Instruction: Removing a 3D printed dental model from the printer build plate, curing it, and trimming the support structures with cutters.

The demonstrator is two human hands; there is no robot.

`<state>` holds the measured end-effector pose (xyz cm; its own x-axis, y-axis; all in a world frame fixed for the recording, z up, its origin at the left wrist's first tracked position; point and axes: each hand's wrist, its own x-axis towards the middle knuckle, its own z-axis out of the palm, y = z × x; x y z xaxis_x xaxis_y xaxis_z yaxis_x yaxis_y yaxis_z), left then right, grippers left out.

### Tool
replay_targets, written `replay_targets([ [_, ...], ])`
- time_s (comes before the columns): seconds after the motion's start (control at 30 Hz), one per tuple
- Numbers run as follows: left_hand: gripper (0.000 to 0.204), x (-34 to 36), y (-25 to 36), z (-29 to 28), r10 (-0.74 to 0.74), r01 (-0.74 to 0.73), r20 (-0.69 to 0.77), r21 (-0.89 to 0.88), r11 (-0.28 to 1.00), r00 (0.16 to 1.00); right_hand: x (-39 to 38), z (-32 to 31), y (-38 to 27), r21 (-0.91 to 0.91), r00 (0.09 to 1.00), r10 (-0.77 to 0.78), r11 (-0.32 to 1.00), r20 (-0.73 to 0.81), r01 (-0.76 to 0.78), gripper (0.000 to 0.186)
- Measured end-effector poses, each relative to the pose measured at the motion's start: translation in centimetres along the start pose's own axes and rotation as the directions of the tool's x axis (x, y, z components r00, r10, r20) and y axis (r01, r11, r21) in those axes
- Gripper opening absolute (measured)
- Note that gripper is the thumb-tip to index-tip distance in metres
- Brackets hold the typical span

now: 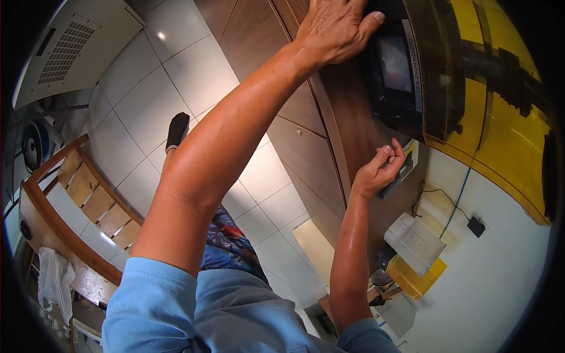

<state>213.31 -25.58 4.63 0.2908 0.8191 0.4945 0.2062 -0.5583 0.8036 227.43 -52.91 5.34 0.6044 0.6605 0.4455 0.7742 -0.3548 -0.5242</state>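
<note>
From my remote seat, the left hand (pixel 332 29) lies flat at about twelve o'clock, fingers spread and pressed on the top front of a black machine with a small screen (pixel 393 65); its grip is open, palm down, clamping nothing. The machine sits on a brown wooden tabletop (pixel 347 117), with an amber see-through hood (pixel 471 76) at its two o'clock side. The right hand (pixel 379 170), near four o'clock of the machine, has its fingers curled together just over a flat grey tool with a yellow part (pixel 406 167) lying on the tabletop. I think the fingertips pinch its edge, though the curl hides the contact. As far as I can judge, the work is early: the hood looks shut, the machine merely steadied, the tool not lifted.
</note>
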Motion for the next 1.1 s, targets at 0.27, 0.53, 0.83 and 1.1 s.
replay_targets([
  [0.27,0.03,-5.3,7.3,3.0,-0.166,0.049,-0.414,-0.278,0.959,0.895,0.1,0.0,-0.6,0.055,0.997,0.033,0.998,-0.065,-0.03,0.026],
  [0.53,0.044,-8.1,6.3,5.8,-0.097,0.135,-0.386,0.073,0.988,0.918,-0.5,-0.2,-0.5,0.133,0.985,0.148,0.982,-0.085,-0.136,0.024],
  [0.83,0.048,-8.2,6.0,5.3,0.038,-0.005,-0.23,0.144,0.99,0.972,-0.3,-0.2,-0.3,0.206,0.985,0.155,0.969,-0.077,-0.137,0.023],
  [1.1,0.05,-9.1,5.6,5.4,0.094,-0.062,-0.19,0.167,0.984,0.977,-0.4,-0.3,0.0,0.217,0.986,0.153,0.967,-0.059,-0.137,0.023],
])
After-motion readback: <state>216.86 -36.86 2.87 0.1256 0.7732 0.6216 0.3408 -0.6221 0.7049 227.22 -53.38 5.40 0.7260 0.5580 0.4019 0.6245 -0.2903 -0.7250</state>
